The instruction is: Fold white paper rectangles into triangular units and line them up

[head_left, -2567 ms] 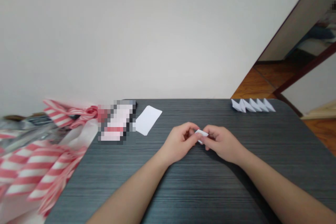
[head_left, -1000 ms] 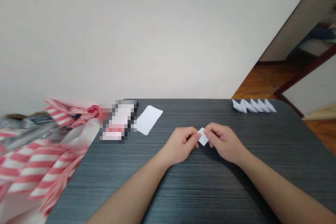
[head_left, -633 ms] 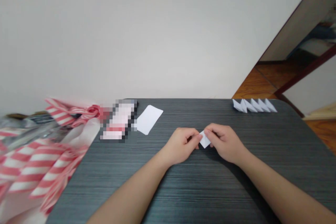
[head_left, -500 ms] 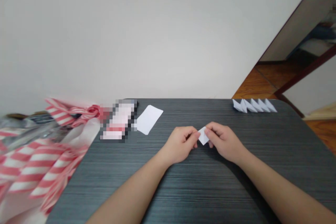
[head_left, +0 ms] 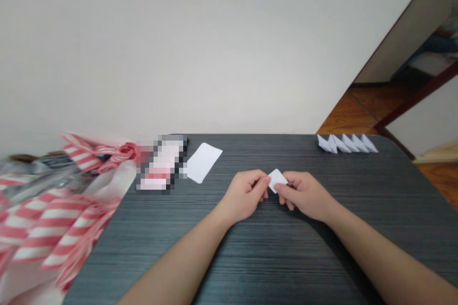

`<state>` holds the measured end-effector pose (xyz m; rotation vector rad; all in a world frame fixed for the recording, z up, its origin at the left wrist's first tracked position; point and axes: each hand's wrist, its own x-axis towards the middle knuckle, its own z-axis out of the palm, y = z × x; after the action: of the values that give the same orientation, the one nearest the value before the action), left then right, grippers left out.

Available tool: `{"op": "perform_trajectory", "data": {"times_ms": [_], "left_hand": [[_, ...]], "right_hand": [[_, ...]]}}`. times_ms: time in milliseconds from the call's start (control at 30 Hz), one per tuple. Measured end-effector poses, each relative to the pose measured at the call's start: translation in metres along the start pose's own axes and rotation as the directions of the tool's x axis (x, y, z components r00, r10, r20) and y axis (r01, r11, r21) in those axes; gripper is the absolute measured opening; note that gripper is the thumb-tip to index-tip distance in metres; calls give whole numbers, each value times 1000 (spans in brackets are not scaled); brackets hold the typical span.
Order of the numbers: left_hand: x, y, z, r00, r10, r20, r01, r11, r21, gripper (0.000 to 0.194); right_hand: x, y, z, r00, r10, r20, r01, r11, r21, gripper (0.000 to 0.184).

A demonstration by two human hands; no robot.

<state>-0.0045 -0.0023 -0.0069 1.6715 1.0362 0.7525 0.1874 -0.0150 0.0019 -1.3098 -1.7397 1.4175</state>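
Observation:
A small folded piece of white paper (head_left: 277, 178), roughly diamond-shaped, is held just above the dark table between both hands. My left hand (head_left: 246, 195) pinches its left corner between thumb and curled fingers. At its lower right edge, my right hand (head_left: 304, 194) grips it, the thumb lying on the near face and the fingers behind. Flat white paper sheets (head_left: 203, 163) lie on the table to the left of my hands. A row of several folded white paper pieces (head_left: 347, 144) stands at the back right.
The dark wood-grain table (head_left: 229, 257) meets a pale wall (head_left: 229, 47) at its back edge. A pixelated phone-like object (head_left: 162, 163) lies at the left edge. Red-and-white striped cloth (head_left: 53, 224) is heaped beyond the table's left side. Wooden floor (head_left: 347, 112) shows at right.
My right thumb and fingers have shifted from the paper's upper right edge down to its lower right edge. The paper has moved slightly up; my left hand stays nearly still.

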Motion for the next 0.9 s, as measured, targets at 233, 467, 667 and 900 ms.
{"op": "perform_trajectory", "data": {"times_ms": [233, 467, 667, 900], "left_hand": [[1, 0, 0, 1000, 16, 27, -16, 1000, 13, 35], [0, 3, -3, 999, 3, 37, -5, 998, 63, 37], [1, 4, -1, 999, 10, 31, -11, 998, 63, 31], [0, 5, 0, 1000, -23, -6, 23, 999, 46, 30]], "right_hand": [[-2, 2, 1, 1000, -4, 19, 4, 999, -36, 23], [-2, 3, 0, 999, -40, -1, 40, 998, -55, 28], [-2, 3, 0, 1000, -21, 16, 23, 993, -112, 27], [-1, 7, 4, 1000, -26, 8, 27, 993, -113, 25]]}}
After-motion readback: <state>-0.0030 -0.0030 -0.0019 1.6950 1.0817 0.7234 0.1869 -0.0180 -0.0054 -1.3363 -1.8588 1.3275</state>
